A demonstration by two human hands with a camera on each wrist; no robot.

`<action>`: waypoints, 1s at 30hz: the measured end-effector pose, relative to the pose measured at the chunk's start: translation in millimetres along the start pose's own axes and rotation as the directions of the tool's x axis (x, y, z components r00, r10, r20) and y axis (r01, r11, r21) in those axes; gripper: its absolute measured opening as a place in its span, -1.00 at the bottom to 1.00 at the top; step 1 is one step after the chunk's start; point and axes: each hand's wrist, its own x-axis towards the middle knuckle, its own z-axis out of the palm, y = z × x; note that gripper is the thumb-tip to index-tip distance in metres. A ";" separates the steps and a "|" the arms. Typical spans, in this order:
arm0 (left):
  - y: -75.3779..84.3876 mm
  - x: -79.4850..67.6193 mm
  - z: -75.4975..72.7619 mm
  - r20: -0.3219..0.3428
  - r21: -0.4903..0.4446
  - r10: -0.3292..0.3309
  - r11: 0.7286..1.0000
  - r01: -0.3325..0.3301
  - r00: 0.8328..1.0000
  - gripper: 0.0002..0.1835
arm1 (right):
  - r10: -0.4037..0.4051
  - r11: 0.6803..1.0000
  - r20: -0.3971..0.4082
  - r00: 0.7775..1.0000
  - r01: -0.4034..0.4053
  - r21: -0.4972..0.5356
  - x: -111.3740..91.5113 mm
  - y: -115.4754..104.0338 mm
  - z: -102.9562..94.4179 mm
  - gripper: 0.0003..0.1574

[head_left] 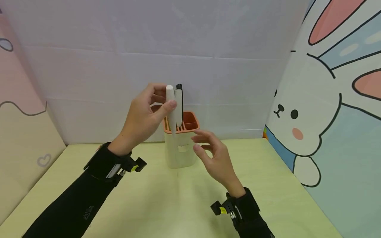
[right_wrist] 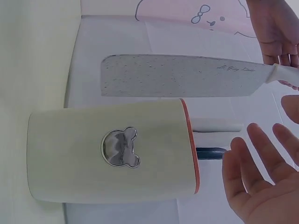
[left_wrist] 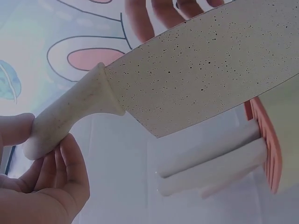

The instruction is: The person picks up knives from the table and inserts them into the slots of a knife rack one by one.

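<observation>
My left hand [head_left: 141,115] pinches the white handle of a broad kitchen knife [left_wrist: 201,70] between thumb and fingers. The speckled blade points down, edge-on in the head view, in front of a cream knife block [head_left: 180,155] with an orange top. From the right wrist, the blade shows broadside next to the block. White handles [left_wrist: 219,172] and a dark handle [right_wrist: 210,153] stick out of the block's slots. My right hand [head_left: 215,158] holds nothing; its fingers are loosely bent, just right of the block near the orange rim.
The block stands upright on a pale yellow-green table [head_left: 154,205], close to a white back sheet [head_left: 89,79]. A panel with a cartoon rabbit [head_left: 300,115] rises on the right, and a pink and cream panel [head_left: 23,138] on the left.
</observation>
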 end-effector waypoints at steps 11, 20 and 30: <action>-24.3 37.7 -39.6 -0.022 0.126 -0.020 0.992 0.023 1.000 -0.63 | -0.042 0.991 0.064 0.997 0.050 -0.123 -2.6 23.9 0.5 -0.46; -34.3 63.1 -60.9 -0.037 0.218 -0.012 0.976 0.020 0.999 -0.61 | 0.003 0.963 0.156 0.988 0.039 -0.266 -5.9 44.4 0.7 -0.40; -33.4 92.5 -67.1 -0.050 0.270 0.026 0.963 -0.012 0.998 -0.62 | 0.014 0.947 0.199 0.980 0.050 -0.317 -8.7 48.0 0.6 -0.35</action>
